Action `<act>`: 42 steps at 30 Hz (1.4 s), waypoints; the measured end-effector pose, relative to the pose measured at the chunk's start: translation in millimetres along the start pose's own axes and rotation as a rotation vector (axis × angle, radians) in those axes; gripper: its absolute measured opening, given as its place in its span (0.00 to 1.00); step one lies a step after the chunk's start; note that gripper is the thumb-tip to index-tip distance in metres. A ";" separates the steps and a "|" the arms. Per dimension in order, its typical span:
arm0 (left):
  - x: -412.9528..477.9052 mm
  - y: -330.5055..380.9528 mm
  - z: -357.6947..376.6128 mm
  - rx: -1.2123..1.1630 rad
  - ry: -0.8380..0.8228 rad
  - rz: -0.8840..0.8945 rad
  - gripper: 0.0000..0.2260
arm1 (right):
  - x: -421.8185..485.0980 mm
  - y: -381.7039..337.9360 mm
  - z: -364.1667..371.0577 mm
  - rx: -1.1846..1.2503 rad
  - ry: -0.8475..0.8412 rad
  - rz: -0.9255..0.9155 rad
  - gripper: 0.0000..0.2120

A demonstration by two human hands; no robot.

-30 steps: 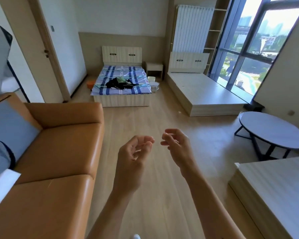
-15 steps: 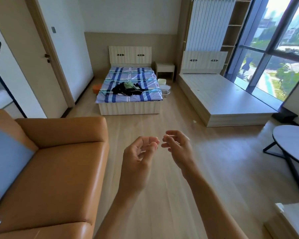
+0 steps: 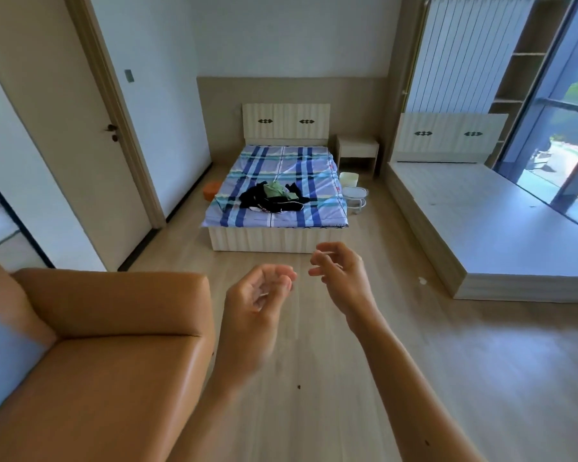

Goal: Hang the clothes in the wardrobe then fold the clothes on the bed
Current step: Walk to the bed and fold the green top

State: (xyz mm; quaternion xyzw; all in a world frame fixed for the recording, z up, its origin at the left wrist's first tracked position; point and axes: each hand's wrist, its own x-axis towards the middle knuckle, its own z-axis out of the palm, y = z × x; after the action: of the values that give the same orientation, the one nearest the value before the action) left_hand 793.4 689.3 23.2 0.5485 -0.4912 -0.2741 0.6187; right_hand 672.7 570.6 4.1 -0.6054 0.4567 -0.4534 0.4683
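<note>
The left hand (image 3: 257,295) and right hand (image 3: 339,278) hover loosely curled, holding nothing. The clothes (image 3: 274,198) lie heaped on the bed (image 3: 317,181), their pile stretched crosswise to its length.

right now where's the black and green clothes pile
In the head view's centre, the black and green clothes pile lies on the blue plaid bed, near its foot end.

No readable text; white lettering on black garment (image 3: 274,205) on bed too small.
</note>
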 end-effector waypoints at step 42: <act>1003.2 -368.5 153.9 0.009 0.030 -0.146 0.06 | 1062.7 183.3 167.5 -0.008 -0.180 0.166 0.09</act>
State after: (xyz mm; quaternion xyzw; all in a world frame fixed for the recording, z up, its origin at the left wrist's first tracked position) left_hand 1095.6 -345.9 -30.9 0.5895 -0.4418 -0.3079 0.6020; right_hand 995.2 -469.1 -72.2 -0.6056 0.4632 -0.3552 0.5408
